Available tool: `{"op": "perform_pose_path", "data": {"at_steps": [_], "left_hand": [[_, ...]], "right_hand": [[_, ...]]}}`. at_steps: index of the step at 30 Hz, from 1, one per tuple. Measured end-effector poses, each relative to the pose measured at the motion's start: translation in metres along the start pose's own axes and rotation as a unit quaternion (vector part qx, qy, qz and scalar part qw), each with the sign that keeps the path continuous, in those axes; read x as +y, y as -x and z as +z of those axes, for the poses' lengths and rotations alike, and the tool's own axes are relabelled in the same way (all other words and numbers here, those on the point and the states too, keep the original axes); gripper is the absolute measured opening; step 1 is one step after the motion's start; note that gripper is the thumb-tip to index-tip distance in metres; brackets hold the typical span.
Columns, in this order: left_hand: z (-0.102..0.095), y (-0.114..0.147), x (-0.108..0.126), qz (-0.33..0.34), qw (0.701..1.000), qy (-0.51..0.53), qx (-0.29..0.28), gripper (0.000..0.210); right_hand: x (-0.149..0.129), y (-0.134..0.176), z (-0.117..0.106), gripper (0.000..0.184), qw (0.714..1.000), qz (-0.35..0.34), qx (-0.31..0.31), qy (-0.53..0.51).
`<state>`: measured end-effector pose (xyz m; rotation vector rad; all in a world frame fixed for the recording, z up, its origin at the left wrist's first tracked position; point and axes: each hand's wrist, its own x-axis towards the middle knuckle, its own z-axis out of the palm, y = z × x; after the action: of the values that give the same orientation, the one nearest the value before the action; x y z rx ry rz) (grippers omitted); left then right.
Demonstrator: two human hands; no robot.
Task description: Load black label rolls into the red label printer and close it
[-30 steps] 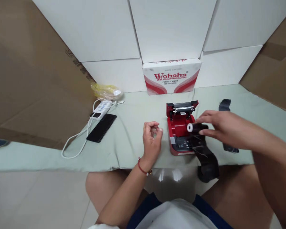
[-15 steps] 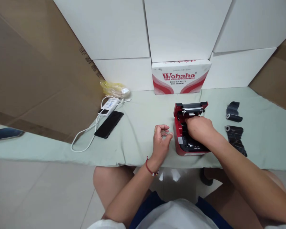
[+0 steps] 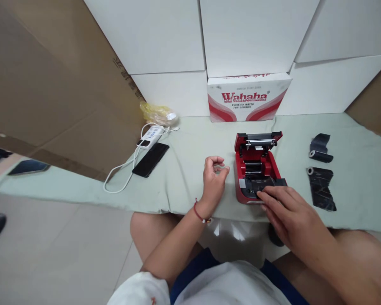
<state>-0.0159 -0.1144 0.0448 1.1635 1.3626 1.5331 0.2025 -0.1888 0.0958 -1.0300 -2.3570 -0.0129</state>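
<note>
A red label printer stands on the table with its lid raised. Inside lies a roll of shiny black ribbon, and its loose film reaches towards the front edge. At that front edge is my right hand, its fingertips closed on the film's end; the thumb is partly hidden. My left hand hovers to the left of the printer, fingers curled, thumb apart from them, nothing held. On the right lie two more dark ribbon rolls, an upper roll and a lower roll, both partly unwound.
A Wahaha carton stands behind the printer against white boxes. To the left are a black phone, a white power strip with a cable, and a yellowish plastic bag. A cardboard panel stands at far left.
My right hand has come out of the printer's inside to its front edge, uncovering the ribbon roll and film. My left hand has barely moved. The view has shifted slightly.
</note>
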Motion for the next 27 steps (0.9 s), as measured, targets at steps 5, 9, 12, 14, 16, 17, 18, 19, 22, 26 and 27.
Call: {"op": "perform_pose_path", "data": {"at_steps": [5,9,12,14,16,17,18,19,22,26,27], "left_hand": [[0.010,-0.034,0.023,0.088,0.996,-0.022,0.005,0.017],[0.018,-0.056,0.047,0.162,0.985,-0.049,-0.014,0.018],[0.020,-0.063,0.058,0.191,0.977,-0.070,-0.060,0.019],[0.020,-0.063,0.061,0.193,0.972,-0.079,-0.103,0.023],[0.019,-0.059,0.062,0.191,0.966,-0.089,-0.149,0.029],[0.017,-0.055,0.063,0.194,0.962,-0.096,-0.168,0.031],[0.016,-0.051,0.063,0.200,0.957,-0.104,-0.183,0.034],[0.014,-0.045,0.064,0.206,0.953,-0.113,-0.193,0.036],[0.009,-0.029,0.063,0.223,0.941,-0.144,-0.208,0.038],[0.000,-0.011,0.054,0.278,0.909,-0.212,-0.227,0.035],[-0.002,-0.008,0.050,0.290,0.899,-0.224,-0.239,0.035]], "right_hand": [[-0.013,0.010,0.012,0.042,0.999,0.022,0.023,0.033],[-0.015,0.002,0.015,0.041,0.996,0.052,0.054,0.056],[-0.016,0.003,0.019,0.035,0.995,0.045,0.049,0.076],[-0.018,0.006,0.022,0.036,0.995,0.049,0.041,0.078],[-0.021,0.010,0.022,0.040,0.995,0.059,0.039,0.074],[-0.022,0.012,0.022,0.040,0.995,0.062,0.040,0.072],[-0.023,0.013,0.022,0.041,0.995,0.064,0.040,0.070],[-0.024,0.014,0.021,0.041,0.995,0.064,0.041,0.069],[-0.025,0.016,0.020,0.042,0.995,0.066,0.037,0.070],[-0.024,0.019,0.022,0.047,0.995,0.077,0.025,0.063],[-0.024,0.020,0.023,0.048,0.995,0.077,0.022,0.058]]}}
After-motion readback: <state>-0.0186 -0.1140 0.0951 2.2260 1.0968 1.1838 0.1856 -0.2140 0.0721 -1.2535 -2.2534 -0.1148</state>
